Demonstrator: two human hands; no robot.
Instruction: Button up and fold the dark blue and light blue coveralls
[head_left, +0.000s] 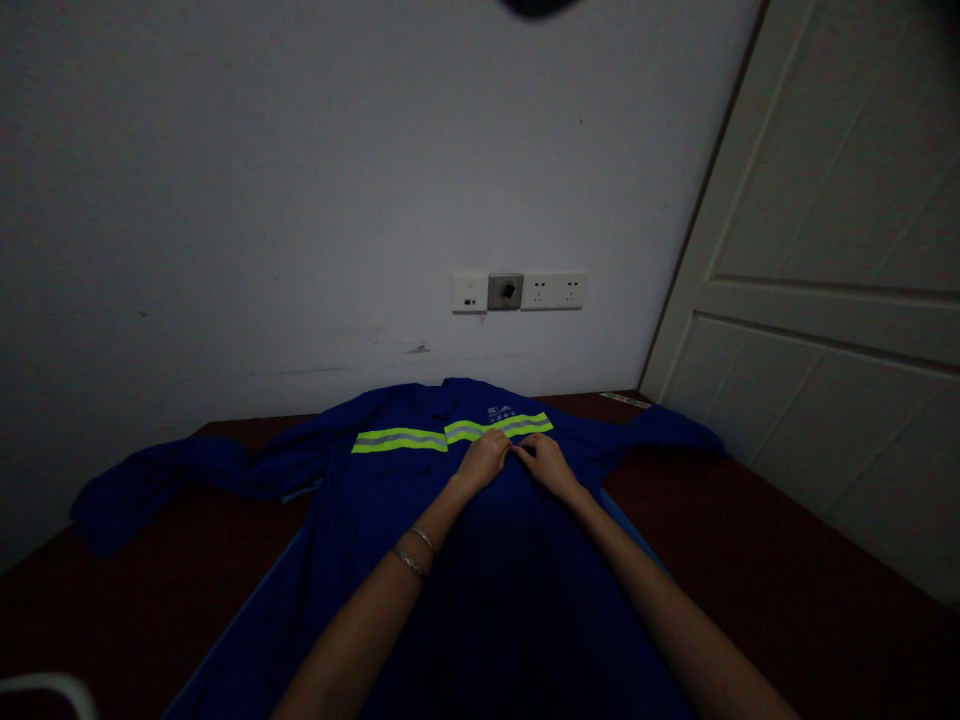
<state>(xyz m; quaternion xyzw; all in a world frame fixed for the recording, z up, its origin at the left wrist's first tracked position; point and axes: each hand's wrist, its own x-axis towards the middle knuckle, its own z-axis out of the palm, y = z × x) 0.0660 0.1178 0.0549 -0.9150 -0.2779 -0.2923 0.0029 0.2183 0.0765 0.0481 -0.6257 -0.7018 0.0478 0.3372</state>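
A: Jacket, where?
B: Blue jacket (390,500), lower centre of frame, spread on the dark red counter (750,540). Sleeves out to both sides, yellow stripes (397,440) across the chest.
A: Hands?
B: Left hand (484,458) and right hand (546,462) just right of centre, at the right-hand stripe. Fingers curled, tips nearly meeting; can't tell if either pinches cloth.
A: Else?
B: Bracelets (411,556) on left wrist, sockets (553,291) above centre, panelled door (840,240) far right.

Two bare forearms (367,620) — the left wearing two silvery bracelets (409,562) (one smooth, one textured).
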